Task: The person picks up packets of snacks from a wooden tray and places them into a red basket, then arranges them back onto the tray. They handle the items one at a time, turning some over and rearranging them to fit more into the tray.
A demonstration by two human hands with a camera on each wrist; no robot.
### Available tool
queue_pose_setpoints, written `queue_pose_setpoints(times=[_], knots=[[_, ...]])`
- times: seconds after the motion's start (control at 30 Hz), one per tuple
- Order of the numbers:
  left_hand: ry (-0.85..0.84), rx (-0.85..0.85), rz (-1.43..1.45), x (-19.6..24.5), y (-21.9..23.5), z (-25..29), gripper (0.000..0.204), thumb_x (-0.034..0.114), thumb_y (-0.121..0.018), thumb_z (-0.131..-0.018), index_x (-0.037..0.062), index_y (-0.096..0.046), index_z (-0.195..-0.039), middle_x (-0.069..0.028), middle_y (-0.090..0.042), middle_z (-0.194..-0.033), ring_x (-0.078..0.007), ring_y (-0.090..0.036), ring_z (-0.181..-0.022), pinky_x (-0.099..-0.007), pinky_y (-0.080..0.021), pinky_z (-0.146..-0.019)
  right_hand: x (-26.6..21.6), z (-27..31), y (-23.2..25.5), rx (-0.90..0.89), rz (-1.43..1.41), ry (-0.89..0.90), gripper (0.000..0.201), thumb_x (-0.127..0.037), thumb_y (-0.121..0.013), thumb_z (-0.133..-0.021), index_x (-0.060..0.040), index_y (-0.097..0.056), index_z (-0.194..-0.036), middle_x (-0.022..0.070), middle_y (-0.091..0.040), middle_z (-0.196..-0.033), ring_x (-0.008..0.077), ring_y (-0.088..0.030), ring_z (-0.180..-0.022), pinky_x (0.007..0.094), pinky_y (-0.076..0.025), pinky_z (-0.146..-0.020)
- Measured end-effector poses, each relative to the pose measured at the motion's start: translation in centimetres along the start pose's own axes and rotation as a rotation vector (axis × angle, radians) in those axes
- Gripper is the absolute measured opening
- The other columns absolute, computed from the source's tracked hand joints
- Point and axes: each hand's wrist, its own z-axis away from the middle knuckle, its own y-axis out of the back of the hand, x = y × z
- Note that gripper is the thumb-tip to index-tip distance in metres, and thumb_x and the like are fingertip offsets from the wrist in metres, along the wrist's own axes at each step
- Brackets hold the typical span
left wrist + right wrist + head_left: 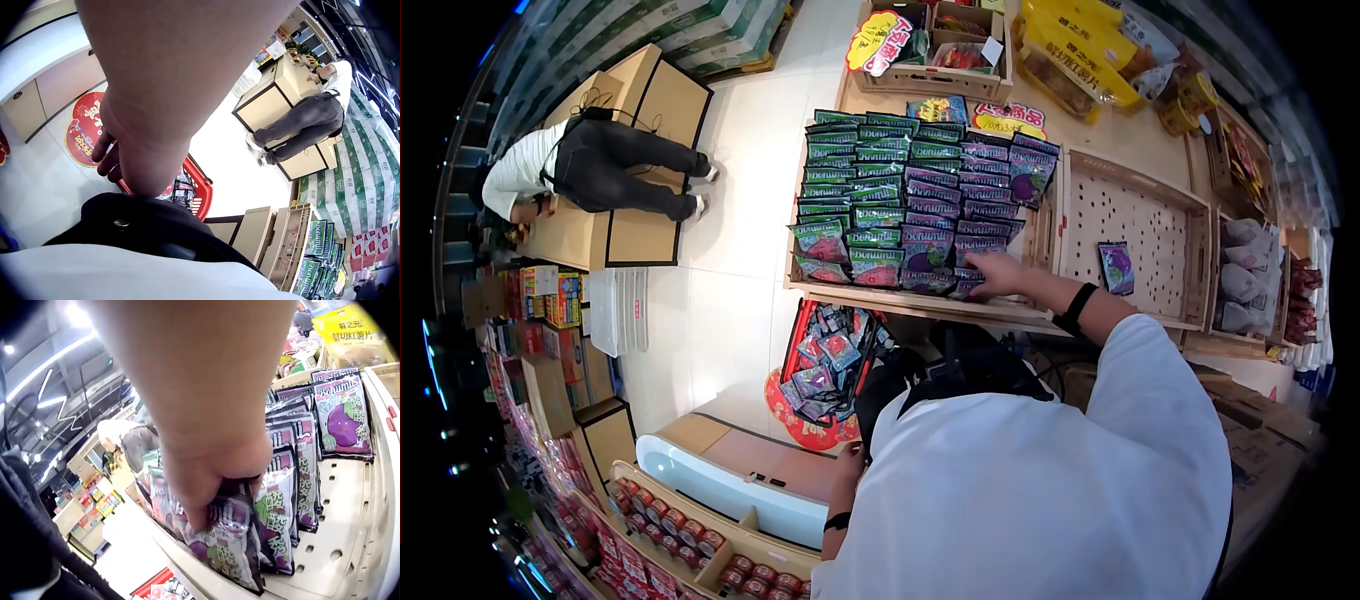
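In the head view my right hand (1000,275) is at the front right corner of a crate (870,292) filled with rows of green and purple snack bags. The right wrist view shows that hand (215,469) pinching the top of a purple bag (228,553), thumb on its front, other fingers mostly hidden. Another purple bag (278,525) stands just behind it. My left hand (850,462) hangs low by my waist, its fingers (107,159) loosely bent and holding nothing in the left wrist view. Below the crate, a red basket (201,195) holds many small packets.
A perforated wooden tray (1135,215) with one purple bag (1116,268) adjoins the crate on the right. Behind are boxes and yellow bags (1075,55). A person (600,165) bends over a counter at the left. Jars (665,515) fill a shelf at lower left.
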Motion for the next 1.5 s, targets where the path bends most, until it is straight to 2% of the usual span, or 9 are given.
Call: queue_pose_setpoints(times=[0.3,0.43,0.53,0.8,1.07,1.2,1.37,1.4,1.5], knots=[[0.046,0.001,0.018,0.1,-0.3,-0.1,0.040,0.031,-0.058,-0.090,-0.0014,-0.056,-0.114,-0.0126,-0.067,-0.091,-0.0175,-0.063,-0.076,-0.0295,-0.049,-0.063,-0.1,-1.4,1.6,-0.057,0.114,-0.144,0.072,-0.040,-0.075,-0.070,-0.0060,-0.043,-0.125,0.0174,-0.058,-0.113,0.0349,-0.056,-0.103,0.0422,-0.046,-0.083],[0.032,0.005,0.030,0.6,-0.3,0.3,0.040,0.031,-0.059,-0.089,-0.0008,-0.057,-0.113,-0.0118,-0.067,-0.090,-0.0169,-0.063,-0.073,-0.0289,-0.048,-0.061,-1.3,-0.4,2.3,-0.019,0.143,-0.034,0.077,-0.044,-0.075,-0.069,-0.0066,-0.042,-0.128,0.0176,-0.055,-0.117,0.0346,-0.054,-0.107,0.0421,-0.045,-0.087],[0.022,0.021,-0.005,0.0,-0.4,0.0,0.039,0.031,-0.059,-0.089,-0.0001,-0.057,-0.113,-0.0118,-0.067,-0.089,-0.0169,-0.063,-0.071,-0.0293,-0.049,-0.061,-1.6,0.7,2.9,0.350,0.256,0.155,0.080,-0.046,-0.075,-0.068,-0.0095,-0.041,-0.130,0.0143,-0.045,-0.126,0.0335,-0.043,-0.118,0.0441,-0.037,-0.097],[0.053,0.067,-0.101,-6.2,-2.6,-3.6,0.038,0.033,-0.059,-0.088,0.0010,-0.060,-0.110,-0.0143,-0.068,-0.092,-0.0198,-0.066,-0.078,-0.0318,-0.051,-0.068,-1.0,0.6,1.8,0.208,0.042,0.001,0.091,-0.049,-0.077,-0.065,-0.0096,-0.033,-0.135,0.0217,-0.047,-0.118,0.0412,-0.052,-0.104,0.0472,-0.042,-0.090],[0.020,0.062,-0.126,0.4,-0.2,-1.4,0.040,0.035,-0.060,-0.086,0.0022,-0.062,-0.108,-0.0135,-0.069,-0.092,-0.0234,-0.068,-0.081,-0.0337,-0.051,-0.073,0.0,-1.0,1.2,0.357,0.168,-0.069,0.068,-0.048,-0.067,-0.076,-0.0036,-0.047,-0.123,0.0167,-0.053,-0.112,0.0376,-0.055,-0.101,0.0454,-0.046,-0.085],[-0.006,0.157,-0.152,-6.6,-2.4,-7.2,0.040,0.036,-0.061,-0.085,0.0031,-0.063,-0.108,-0.0127,-0.069,-0.090,-0.0233,-0.068,-0.080,-0.0338,-0.051,-0.073,0.2,-1.5,1.5,0.196,0.137,-0.156,0.049,-0.040,-0.064,-0.081,-0.0041,-0.053,-0.113,0.0159,-0.058,-0.107,0.0340,-0.058,-0.098,0.0435,-0.049,-0.079],[-0.093,0.183,-0.153,-8.7,-2.7,-9.2,0.036,0.035,-0.061,-0.085,0.0049,-0.065,-0.102,-0.0133,-0.069,-0.087,-0.0237,-0.068,-0.078,-0.0346,-0.052,-0.071,0.6,-1.4,2.2,0.067,0.208,-0.109,0.046,-0.036,-0.068,-0.079,-0.0043,-0.056,-0.109,0.0140,-0.062,-0.101,0.0331,-0.058,-0.098,0.0438,-0.049,-0.079],[-0.202,0.155,-0.225,-3.2,-0.4,-5.0,0.035,0.035,-0.061,-0.084,0.0049,-0.065,-0.102,-0.0133,-0.069,-0.087,-0.0242,-0.067,-0.077,-0.0343,-0.052,-0.068,0.9,-1.2,2.3,0.088,0.177,-0.057,0.044,-0.035,-0.068,-0.078,-0.0046,-0.057,-0.108,0.0141,-0.063,-0.100,0.0326,-0.059,-0.097,0.0435,-0.048,-0.079],[-0.076,0.132,-0.167,-0.7,-0.4,-3.6,0.037,0.036,-0.060,-0.085,0.0044,-0.064,-0.104,-0.0143,-0.068,-0.089,-0.0250,-0.067,-0.077,-0.0357,-0.051,-0.069,0.8,-0.4,5.5,0.036,0.058,-0.007,0.038,-0.031,-0.069,-0.079,-0.0054,-0.059,-0.105,0.0140,-0.065,-0.094,0.0312,-0.062,-0.089,0.0412,-0.049,-0.076]])
